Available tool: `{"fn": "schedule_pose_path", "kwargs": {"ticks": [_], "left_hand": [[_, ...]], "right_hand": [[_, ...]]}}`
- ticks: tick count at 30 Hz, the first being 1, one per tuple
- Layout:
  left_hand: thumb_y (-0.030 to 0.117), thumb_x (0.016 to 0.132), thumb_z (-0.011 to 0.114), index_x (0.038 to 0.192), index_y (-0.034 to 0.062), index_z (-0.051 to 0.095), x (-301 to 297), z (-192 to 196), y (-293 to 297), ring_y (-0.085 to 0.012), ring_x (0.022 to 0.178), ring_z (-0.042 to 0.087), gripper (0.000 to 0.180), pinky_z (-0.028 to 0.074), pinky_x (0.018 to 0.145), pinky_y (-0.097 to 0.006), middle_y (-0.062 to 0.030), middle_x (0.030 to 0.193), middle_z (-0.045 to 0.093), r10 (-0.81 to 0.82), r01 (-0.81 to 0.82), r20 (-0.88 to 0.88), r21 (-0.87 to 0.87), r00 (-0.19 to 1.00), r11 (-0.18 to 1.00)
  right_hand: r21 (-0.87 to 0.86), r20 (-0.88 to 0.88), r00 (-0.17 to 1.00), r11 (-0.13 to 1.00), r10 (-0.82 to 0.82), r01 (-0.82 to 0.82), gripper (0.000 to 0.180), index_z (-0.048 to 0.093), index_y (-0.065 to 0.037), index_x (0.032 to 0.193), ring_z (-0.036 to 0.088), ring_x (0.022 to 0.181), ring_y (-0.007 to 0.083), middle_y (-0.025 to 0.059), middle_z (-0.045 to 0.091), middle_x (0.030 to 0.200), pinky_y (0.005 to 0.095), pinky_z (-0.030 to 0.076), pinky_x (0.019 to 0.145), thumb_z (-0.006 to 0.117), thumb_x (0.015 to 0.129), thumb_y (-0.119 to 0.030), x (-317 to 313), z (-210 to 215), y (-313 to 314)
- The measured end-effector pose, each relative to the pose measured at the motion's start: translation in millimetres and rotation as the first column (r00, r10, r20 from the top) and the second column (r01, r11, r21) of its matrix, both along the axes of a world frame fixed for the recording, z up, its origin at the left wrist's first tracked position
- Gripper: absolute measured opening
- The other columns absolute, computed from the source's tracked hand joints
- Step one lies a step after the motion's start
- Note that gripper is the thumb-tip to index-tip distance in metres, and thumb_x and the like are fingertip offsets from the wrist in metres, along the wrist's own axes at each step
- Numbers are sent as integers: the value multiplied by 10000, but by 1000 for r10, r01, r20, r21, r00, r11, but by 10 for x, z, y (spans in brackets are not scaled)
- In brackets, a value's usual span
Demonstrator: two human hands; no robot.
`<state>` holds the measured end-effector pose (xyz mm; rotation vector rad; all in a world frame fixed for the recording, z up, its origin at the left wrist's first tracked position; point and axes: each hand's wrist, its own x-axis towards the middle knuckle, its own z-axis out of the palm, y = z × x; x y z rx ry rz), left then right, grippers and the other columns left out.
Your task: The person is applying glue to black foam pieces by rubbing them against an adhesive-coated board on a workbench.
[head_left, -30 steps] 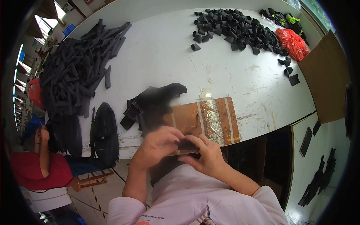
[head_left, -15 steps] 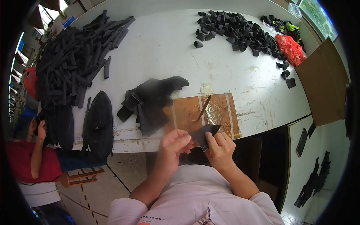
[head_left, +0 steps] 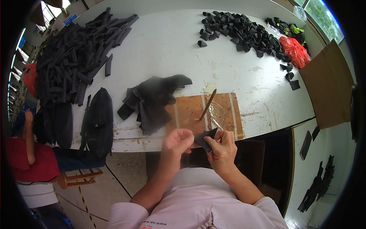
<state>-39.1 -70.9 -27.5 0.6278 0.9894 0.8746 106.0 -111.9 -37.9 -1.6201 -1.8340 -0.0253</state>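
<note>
Foam, a small black folded piece (head_left: 203, 138), sits pinched between both hands just below the table edge: the right hand (head_left: 223, 147) grasps it by thumb and fingers, while the left hand (head_left: 176, 140) curls closed against its other end, though whether those fingers truly clamp it I cannot tell. Doing this well, I judge, means keeping the fold aligned and pressing evenly along the seam, with the piece held close over the board so nothing slips. At twelve o'clock from the hands lies a brown work board (head_left: 206, 112) with clear tape strips and a thin brown stick (head_left: 208, 104) resting on it; at eleven o'clock, touching the board, a heap of flat black foam sheets (head_left: 152, 101). Farther across the white table (head_left: 171, 45), long black foam tubes (head_left: 72, 57) pile at ten o'clock and small folded pieces (head_left: 240, 32) at one o'clock, beside a red bag (head_left: 294, 51). Brown cardboard (head_left: 328, 84) stands at two o'clock.
</note>
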Motion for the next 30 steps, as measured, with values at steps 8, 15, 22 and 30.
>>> {"fn": "schedule_pose_path", "kwargs": {"ticks": [8, 15, 22, 30], "left_hand": [[52, 794, 591, 876, 8, 569, 9, -137, -67, -40, 582, 500, 95, 412, 518, -176, 0, 719, 572, -139, 175, -187, 190, 972, 966], [40, 794, 589, 847, 7, 580, -145, -241, -60, -41, 571, 501, 62, 424, 526, -174, 3, 693, 566, -211, 253, -219, 187, 953, 949], [40, 800, 574, 918, 9, 547, -35, -331, -196, -49, 651, 516, 125, 437, 594, -187, -9, 791, 562, -34, 64, -155, 196, 987, 979], [111, 807, 546, 944, 14, 496, -99, -144, -298, -90, 683, 531, 175, 424, 586, -200, -38, 863, 550, -4, 10, -73, 80, 997, 997]], "right_hand": [[-353, -796, 597, 875, -97, -330, 235, 616, -75, 960, 544, 764, 121, 47, 597, 816, 232, 431, 656, 646, 730, -35, -15, -148, -96], [-309, -950, 152, 767, -271, -563, 149, 604, -4, 928, 502, 741, 36, -11, 601, 853, 204, 429, 663, 619, 792, -64, -3, -90, -112], [-201, -638, 769, 960, 24, -197, 139, 612, -15, 806, 547, 630, 180, 84, 588, 751, 250, 422, 543, 672, 681, -12, -115, -260, -92], [-22, -385, 919, 995, 85, -101, 178, 593, -16, 739, 516, 586, 201, 78, 530, 690, 271, 404, 498, 700, 601, 18, -67, -361, -180]]}}
